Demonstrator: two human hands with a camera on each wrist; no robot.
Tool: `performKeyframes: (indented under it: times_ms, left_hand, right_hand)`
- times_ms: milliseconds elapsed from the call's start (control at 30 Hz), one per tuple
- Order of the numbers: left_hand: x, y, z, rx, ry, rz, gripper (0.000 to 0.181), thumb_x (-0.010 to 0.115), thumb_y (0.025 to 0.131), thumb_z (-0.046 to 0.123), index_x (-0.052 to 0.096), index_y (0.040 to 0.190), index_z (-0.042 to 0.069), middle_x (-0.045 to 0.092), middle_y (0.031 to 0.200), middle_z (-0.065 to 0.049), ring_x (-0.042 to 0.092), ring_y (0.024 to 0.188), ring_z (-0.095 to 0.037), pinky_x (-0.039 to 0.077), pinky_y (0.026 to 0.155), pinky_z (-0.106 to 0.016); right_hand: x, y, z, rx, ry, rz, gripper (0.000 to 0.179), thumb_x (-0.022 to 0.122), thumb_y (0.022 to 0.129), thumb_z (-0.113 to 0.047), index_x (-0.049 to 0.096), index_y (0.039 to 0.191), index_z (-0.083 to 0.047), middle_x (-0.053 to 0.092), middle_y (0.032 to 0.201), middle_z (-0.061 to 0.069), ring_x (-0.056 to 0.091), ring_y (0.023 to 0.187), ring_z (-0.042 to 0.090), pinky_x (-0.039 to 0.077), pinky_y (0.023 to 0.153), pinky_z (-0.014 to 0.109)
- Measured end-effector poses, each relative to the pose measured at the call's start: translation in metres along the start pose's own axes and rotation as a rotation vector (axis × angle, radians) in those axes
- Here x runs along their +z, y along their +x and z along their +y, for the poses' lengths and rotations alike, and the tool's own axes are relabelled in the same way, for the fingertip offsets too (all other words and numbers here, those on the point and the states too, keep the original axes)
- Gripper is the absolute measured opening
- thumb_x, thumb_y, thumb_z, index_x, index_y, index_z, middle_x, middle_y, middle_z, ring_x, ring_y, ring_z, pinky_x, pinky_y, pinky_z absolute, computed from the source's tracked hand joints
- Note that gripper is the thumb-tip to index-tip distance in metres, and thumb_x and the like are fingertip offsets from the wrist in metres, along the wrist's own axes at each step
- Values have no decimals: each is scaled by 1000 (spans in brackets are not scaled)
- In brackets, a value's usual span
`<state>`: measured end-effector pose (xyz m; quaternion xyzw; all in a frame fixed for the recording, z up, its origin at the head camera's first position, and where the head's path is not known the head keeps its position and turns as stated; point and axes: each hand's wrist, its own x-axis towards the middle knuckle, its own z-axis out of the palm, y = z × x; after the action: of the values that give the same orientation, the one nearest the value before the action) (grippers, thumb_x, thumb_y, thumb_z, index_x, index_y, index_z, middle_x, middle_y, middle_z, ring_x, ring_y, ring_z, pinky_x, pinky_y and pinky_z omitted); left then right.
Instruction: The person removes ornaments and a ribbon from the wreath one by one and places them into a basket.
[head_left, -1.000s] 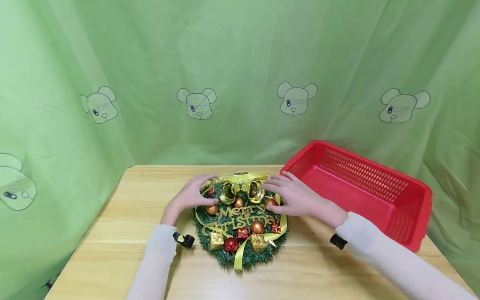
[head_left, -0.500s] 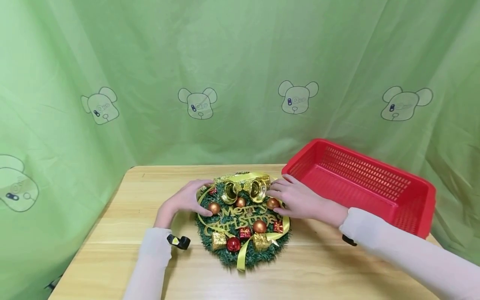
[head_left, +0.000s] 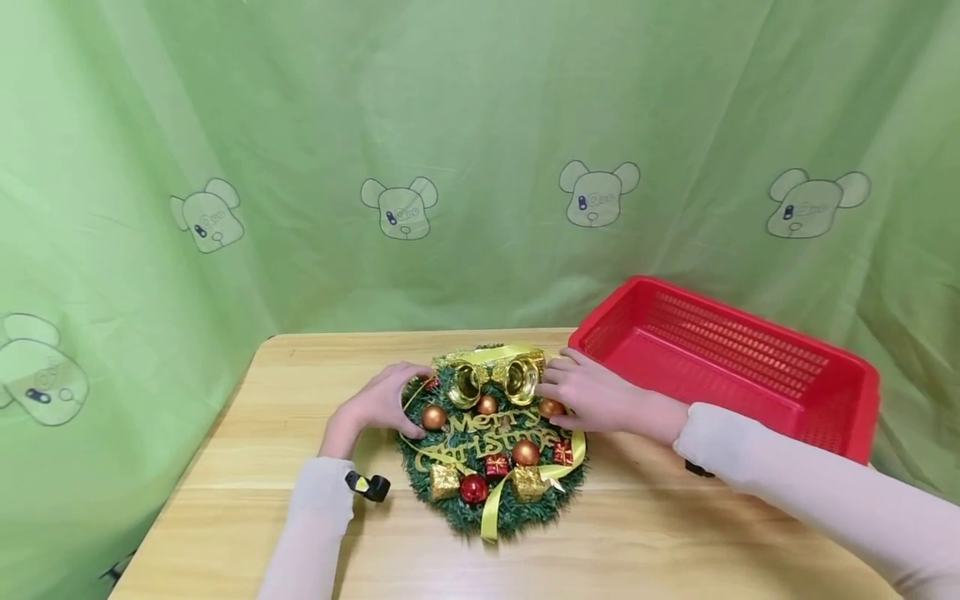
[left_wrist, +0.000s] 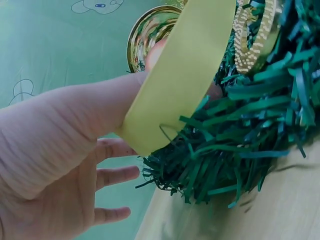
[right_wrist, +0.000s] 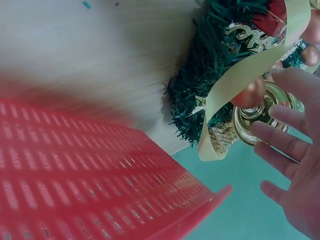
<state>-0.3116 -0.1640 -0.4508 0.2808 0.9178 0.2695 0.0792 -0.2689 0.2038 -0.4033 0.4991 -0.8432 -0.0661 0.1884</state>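
Note:
A green Christmas wreath (head_left: 455, 515) lies on the table, trimmed with two gold bells (head_left: 467, 386), copper balls (head_left: 526, 452), small gift boxes and gold "Merry Christmas" lettering (head_left: 501, 422). At its left edge my left hand (head_left: 380, 406) curves round the side without gripping. In the left wrist view the thumb passes behind a yellow ribbon (left_wrist: 182, 75), and the other fingers extend loosely below. On the far right side, my right hand (head_left: 592, 394) reaches over the wreath beside the right bell. The right wrist view shows its fingers (right_wrist: 280, 137) spread, near a copper ball (right_wrist: 250, 94).
A red plastic basket (head_left: 843, 367) with slotted walls stands at the right, close behind the right forearm. The wooden table (head_left: 285, 400) ends at a green curtain (head_left: 480, 275) printed with bear heads. Dark wrist straps (head_left: 367, 486) sit at the sleeves.
My left hand has shifted slightly down along the wreath's left edge. The right hand has drawn a little outward from the right bell. The wreath stays in place as the view shifts slightly.

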Motion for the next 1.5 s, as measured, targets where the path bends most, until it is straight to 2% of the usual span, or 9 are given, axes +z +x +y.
performKeyframes:
  times_ms: [200, 367, 533, 933, 1300, 1500]
  left_hand:
    - [4, 3, 1, -20, 19, 7, 103, 96, 60, 20, 47, 151, 23, 45, 157, -7, 40, 146, -35, 32, 120, -65]
    - [4, 2, 0, -49, 0, 0, 103, 95, 61, 18, 46, 151, 25, 42, 160, -7, 34, 150, -36, 27, 122, -67]
    - [2, 1, -3, -41, -15, -3, 102, 95, 62, 17, 46, 151, 23, 42, 160, -7, 36, 149, -35, 28, 122, -65]
    - [2, 1, -4, -47, -65, -12, 104, 95, 62, 17, 44, 153, 18, 42, 160, -9, 37, 148, -35, 30, 122, -63]
    - [-2, 0, -10, -23, -75, -30, 98, 92, 67, 16, 44, 152, 14, 43, 159, -10, 37, 148, -36, 30, 123, -60]
    - [-5, -1, -15, -5, -143, -37, 94, 92, 68, 16, 47, 150, 11, 44, 158, -14, 39, 146, -39, 31, 122, -62]
  right_hand:
    - [-1, 1, 2, 14, -9, -93, 37, 89, 73, -28, 73, 103, -14, 71, 94, 1, 60, 96, 24, 49, 94, 51]
    - [-1, 2, 2, 7, -8, -128, 38, 90, 72, -25, 73, 104, -14, 70, 92, 2, 59, 95, 24, 48, 91, 49]
    - [-2, 4, 0, 16, -2, -154, 37, 90, 71, -22, 73, 103, -13, 69, 90, 2, 59, 95, 24, 47, 90, 48]
    - [-2, 3, -2, 23, -6, -182, 37, 90, 71, -19, 72, 103, -14, 68, 87, 1, 58, 93, 23, 48, 89, 50]
    - [1, 3, -1, 14, 0, -161, 32, 87, 71, -13, 72, 99, -14, 66, 83, -1, 58, 89, 22, 47, 85, 46]
    - [0, 5, -1, 2, -11, -154, 31, 87, 70, -13, 72, 98, -14, 67, 85, 0, 59, 89, 22, 46, 84, 43]
